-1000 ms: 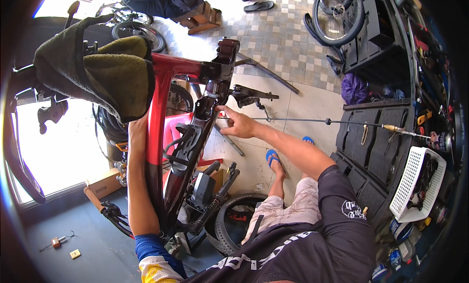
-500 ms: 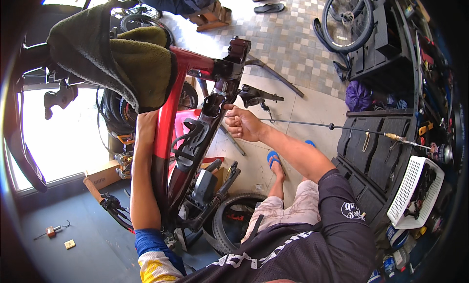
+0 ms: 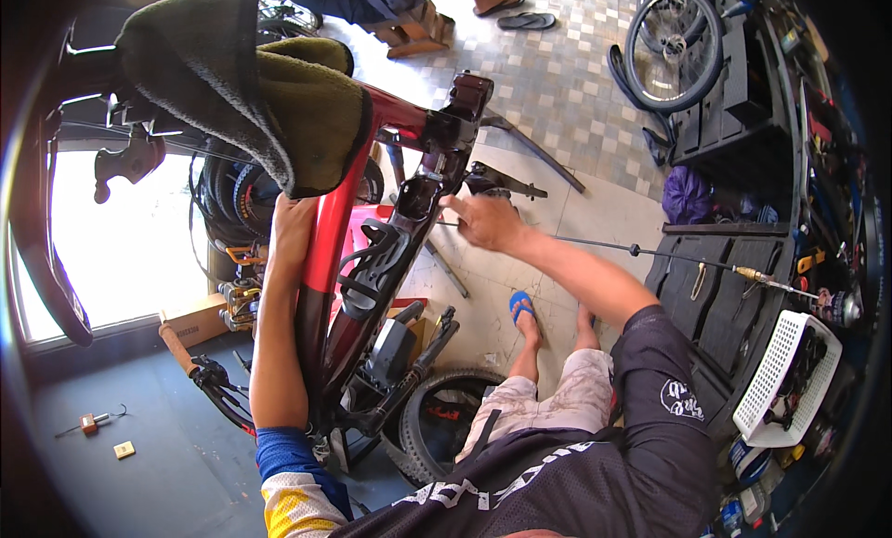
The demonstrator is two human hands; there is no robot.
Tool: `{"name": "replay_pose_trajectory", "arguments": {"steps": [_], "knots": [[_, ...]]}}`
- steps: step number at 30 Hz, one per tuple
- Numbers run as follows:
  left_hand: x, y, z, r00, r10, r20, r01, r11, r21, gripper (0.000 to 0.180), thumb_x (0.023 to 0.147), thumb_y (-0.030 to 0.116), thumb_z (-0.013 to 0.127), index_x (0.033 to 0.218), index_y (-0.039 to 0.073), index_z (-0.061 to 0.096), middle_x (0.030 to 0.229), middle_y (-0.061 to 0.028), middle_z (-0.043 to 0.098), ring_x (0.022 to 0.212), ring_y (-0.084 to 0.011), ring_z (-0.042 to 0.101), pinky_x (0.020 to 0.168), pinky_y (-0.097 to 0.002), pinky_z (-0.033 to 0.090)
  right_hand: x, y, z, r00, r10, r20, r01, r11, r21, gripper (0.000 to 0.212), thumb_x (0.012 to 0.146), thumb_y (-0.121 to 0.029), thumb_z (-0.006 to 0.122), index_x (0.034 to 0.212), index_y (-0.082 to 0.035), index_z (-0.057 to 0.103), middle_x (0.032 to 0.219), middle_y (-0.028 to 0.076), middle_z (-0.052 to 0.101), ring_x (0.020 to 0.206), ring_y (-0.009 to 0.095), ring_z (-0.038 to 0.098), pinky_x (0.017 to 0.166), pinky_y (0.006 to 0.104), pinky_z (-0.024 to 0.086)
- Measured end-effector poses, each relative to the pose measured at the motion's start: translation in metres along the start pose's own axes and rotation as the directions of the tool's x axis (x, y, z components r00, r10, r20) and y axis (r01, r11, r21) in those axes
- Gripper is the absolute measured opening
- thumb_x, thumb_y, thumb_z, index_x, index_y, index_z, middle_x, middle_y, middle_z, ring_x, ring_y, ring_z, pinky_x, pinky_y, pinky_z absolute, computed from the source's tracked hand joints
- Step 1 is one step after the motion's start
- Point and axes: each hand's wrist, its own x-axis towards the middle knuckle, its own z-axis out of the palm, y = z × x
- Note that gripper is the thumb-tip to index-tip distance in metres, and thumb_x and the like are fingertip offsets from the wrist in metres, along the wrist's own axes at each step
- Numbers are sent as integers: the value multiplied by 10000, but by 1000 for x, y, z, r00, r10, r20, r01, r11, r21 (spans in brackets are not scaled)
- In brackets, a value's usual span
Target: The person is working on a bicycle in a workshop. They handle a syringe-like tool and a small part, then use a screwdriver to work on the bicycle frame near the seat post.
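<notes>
A red and dark maroon bicycle frame (image 3: 327,250) stands tilted in front of me, a dark green towel (image 3: 311,120) draped over its upper left part. My left hand (image 3: 294,224) lies against the far left side of the red tube, its fingers hidden by towel and tube. Beside the open housing (image 3: 418,196) low on the frame is my right hand (image 3: 488,224), index finger at the housing's edge and the others curled in. Whatever it pinches is too small to make out. A black bottle cage (image 3: 370,276) sits on the dark tube.
A thin dark cord (image 3: 678,256) stretches right from behind my right forearm toward the tool wall. A white basket (image 3: 764,389) stands at right, a loose tire (image 3: 409,426) below the frame. Wheels (image 3: 671,50) lean far right; another person sits on a wooden stool (image 3: 418,36).
My right hand has turned over slightly, its back now more upward, while staying beside the housing. The view has shifted a little, so the frame appears farther right. My left hand stays by the tube.
</notes>
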Motion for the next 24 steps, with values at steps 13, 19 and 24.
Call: {"name": "replay_pose_trajectory", "arguments": {"steps": [13, 19, 24], "knots": [[-23, 59, 19, 991, -128, -41, 133, 979, 157, 247, 1034, 263, 631, 1020, 34, 722, 824, 35, 673, 645, -9, 529, 592, -227, 444, -3, 3, -10, 974, -191, -119, 134, 917, -375, 501, 901, -146, 619, 1381, -212, 491, 784, 92, 614, 702, 271, 672, 612, 411, 529], [-7, 27, 6, 996, -59, 62, 50, 990, 129, 284, 1038, 288, 629, 848, 77, 646, 717, 77, 553, 638, 1, 437, 563, -262, 375, -4, -12, 10, 986, 166, 21, -163, 926, 341, 471, 903, -170, 641, 1354, -211, 512, 879, 85, 689, 641, 255, 644, 583, 355, 517], [-6, 20, 8, 999, -35, 8, 34, 993, 116, 314, 1037, 301, 630, 799, 99, 604, 693, 78, 511, 641, -23, 425, 566, -273, 369, -4, -45, 7, 853, 246, 460, -421, -198, 885, 454, 989, -151, 611, 1396, -224, 423, 705, -41, 430, 570, 105, 473, 494, 298, 392]]}}
